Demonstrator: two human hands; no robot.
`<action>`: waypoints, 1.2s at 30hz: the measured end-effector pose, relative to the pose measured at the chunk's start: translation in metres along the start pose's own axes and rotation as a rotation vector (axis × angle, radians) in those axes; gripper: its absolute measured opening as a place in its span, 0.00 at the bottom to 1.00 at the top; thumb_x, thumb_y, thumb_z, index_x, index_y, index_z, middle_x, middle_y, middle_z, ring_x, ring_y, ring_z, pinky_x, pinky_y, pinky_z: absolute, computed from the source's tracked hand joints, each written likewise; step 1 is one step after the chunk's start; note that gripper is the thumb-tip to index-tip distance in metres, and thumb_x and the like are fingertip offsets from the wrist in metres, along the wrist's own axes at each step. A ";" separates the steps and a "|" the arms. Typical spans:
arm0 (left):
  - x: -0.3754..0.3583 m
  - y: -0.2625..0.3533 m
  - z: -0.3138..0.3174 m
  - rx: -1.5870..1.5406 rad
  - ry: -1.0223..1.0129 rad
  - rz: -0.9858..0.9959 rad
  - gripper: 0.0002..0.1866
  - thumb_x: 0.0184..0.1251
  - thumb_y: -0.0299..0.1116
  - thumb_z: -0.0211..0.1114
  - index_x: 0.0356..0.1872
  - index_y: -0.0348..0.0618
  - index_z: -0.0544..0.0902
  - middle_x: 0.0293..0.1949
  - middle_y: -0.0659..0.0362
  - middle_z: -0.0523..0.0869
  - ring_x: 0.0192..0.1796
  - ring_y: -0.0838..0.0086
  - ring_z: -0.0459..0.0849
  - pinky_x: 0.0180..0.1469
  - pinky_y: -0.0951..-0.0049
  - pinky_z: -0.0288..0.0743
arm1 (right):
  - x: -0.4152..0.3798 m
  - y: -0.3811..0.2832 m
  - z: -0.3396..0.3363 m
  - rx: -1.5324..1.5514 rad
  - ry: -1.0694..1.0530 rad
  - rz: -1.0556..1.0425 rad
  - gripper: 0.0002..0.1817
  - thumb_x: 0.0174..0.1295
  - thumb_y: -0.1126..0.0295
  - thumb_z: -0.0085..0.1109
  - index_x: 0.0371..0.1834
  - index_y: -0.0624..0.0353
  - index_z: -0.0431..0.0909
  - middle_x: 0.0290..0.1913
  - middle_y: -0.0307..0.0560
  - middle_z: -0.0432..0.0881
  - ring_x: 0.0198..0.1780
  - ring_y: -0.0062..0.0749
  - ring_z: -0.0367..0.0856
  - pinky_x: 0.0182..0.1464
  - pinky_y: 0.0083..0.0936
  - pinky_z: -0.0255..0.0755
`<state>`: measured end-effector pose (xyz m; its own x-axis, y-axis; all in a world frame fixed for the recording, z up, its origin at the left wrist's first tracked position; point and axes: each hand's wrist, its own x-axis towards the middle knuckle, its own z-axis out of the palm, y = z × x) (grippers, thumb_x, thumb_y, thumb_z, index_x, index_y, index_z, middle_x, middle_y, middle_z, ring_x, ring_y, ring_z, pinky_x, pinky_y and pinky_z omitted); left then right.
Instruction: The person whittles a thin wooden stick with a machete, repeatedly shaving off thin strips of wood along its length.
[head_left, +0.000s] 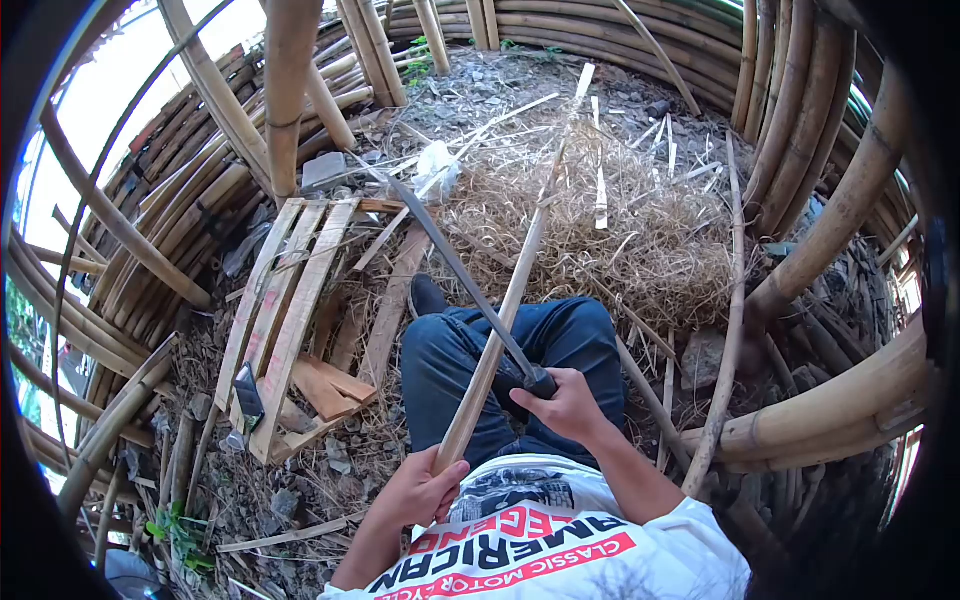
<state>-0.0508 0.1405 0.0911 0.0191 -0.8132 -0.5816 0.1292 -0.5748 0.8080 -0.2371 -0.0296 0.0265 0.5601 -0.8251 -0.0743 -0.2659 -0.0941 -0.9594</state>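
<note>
My left hand [425, 487] is closed round the near end of a long, pale bamboo strip [522, 270], close to my waist. The strip slants up and away to the right, its far end over the wood shavings. In my right hand [570, 405] is a machete [440, 240], gripped by its dark handle above my lap. Its long, narrow blade points forward and to the left. Blade and strip cross over my knees in this view, the crossing lying not far above the handle.
Curly shavings [620, 240] lie heaped ahead, with split strips [600, 190] on them. A slatted wooden pallet [290, 310] stands at left, a phone [247, 395] on its near end. Thick bamboo poles [830, 410] rise at right. A white plastic bag [436, 170] lies ahead.
</note>
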 end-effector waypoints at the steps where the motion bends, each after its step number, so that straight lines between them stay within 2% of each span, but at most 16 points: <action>1: 0.006 0.004 0.003 0.004 -0.003 -0.008 0.12 0.75 0.37 0.58 0.40 0.36 0.72 0.18 0.67 0.72 0.15 0.84 0.71 0.16 0.79 0.66 | -0.001 0.006 -0.004 0.019 0.022 -0.012 0.17 0.57 0.61 0.72 0.22 0.63 0.78 0.17 0.28 0.70 0.23 0.12 0.64 0.24 0.19 0.60; 5: 0.024 0.014 0.012 0.076 -0.050 -0.064 0.14 0.75 0.38 0.58 0.40 0.35 0.72 0.17 0.67 0.72 0.15 0.84 0.71 0.16 0.79 0.66 | -0.009 0.015 -0.018 0.121 0.096 0.026 0.18 0.56 0.61 0.72 0.20 0.61 0.76 0.17 0.28 0.70 0.22 0.12 0.64 0.23 0.19 0.60; 9: 0.038 0.012 0.021 0.116 -0.077 -0.081 0.14 0.76 0.39 0.58 0.42 0.35 0.73 0.17 0.67 0.72 0.15 0.84 0.71 0.16 0.79 0.65 | -0.014 0.028 -0.027 0.129 0.092 0.148 0.18 0.56 0.61 0.73 0.20 0.61 0.75 0.18 0.29 0.70 0.23 0.13 0.64 0.24 0.20 0.60; 11: 0.041 0.010 0.023 0.128 -0.084 -0.101 0.14 0.76 0.39 0.57 0.43 0.35 0.73 0.17 0.67 0.72 0.15 0.84 0.71 0.16 0.79 0.66 | -0.014 0.038 -0.029 0.088 0.077 0.154 0.16 0.56 0.60 0.71 0.29 0.66 0.83 0.18 0.37 0.77 0.23 0.16 0.68 0.28 0.23 0.67; 17: 0.036 0.008 0.028 0.099 -0.071 -0.080 0.14 0.76 0.38 0.57 0.43 0.35 0.73 0.17 0.67 0.72 0.15 0.84 0.71 0.17 0.79 0.66 | -0.015 0.035 -0.029 0.090 0.063 0.142 0.16 0.57 0.61 0.71 0.30 0.66 0.83 0.18 0.37 0.77 0.24 0.15 0.68 0.27 0.24 0.67; 19: 0.031 0.008 0.030 0.102 -0.060 -0.042 0.11 0.76 0.35 0.56 0.41 0.37 0.71 0.17 0.67 0.70 0.15 0.82 0.69 0.16 0.78 0.65 | -0.017 0.028 -0.027 0.104 0.072 0.122 0.16 0.57 0.61 0.71 0.30 0.66 0.83 0.18 0.37 0.77 0.24 0.15 0.68 0.27 0.24 0.67; 25: 0.011 0.003 0.033 0.035 -0.034 0.037 0.10 0.77 0.34 0.55 0.43 0.36 0.73 0.18 0.66 0.72 0.16 0.84 0.71 0.18 0.79 0.68 | -0.031 0.015 -0.019 0.100 0.065 0.077 0.16 0.57 0.61 0.71 0.26 0.66 0.80 0.18 0.37 0.76 0.22 0.15 0.67 0.26 0.24 0.66; 31: 0.012 -0.013 0.031 0.051 0.007 0.115 0.06 0.76 0.31 0.54 0.42 0.39 0.73 0.18 0.67 0.70 0.16 0.83 0.69 0.18 0.78 0.65 | -0.024 0.018 -0.009 0.050 0.046 0.024 0.16 0.56 0.62 0.71 0.26 0.65 0.80 0.17 0.37 0.75 0.22 0.16 0.67 0.26 0.23 0.66; 33: 0.021 -0.020 0.028 0.038 0.024 0.125 0.05 0.76 0.30 0.54 0.42 0.39 0.73 0.18 0.67 0.70 0.17 0.84 0.68 0.18 0.79 0.64 | -0.018 0.019 -0.003 0.086 0.075 -0.013 0.16 0.57 0.67 0.71 0.19 0.60 0.74 0.15 0.30 0.70 0.21 0.12 0.64 0.22 0.20 0.59; 36: 0.041 -0.029 0.030 0.152 0.095 0.185 0.05 0.75 0.30 0.53 0.41 0.40 0.74 0.21 0.67 0.72 0.22 0.85 0.69 0.24 0.79 0.64 | -0.009 0.028 -0.004 0.075 0.075 0.019 0.17 0.58 0.65 0.70 0.19 0.61 0.74 0.16 0.30 0.71 0.20 0.13 0.65 0.22 0.20 0.60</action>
<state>-0.0837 0.1210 0.0463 0.1227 -0.8979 -0.4227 -0.0356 -0.4296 0.9023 -0.2521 -0.0270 0.0015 0.4942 -0.8661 -0.0749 -0.2149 -0.0382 -0.9759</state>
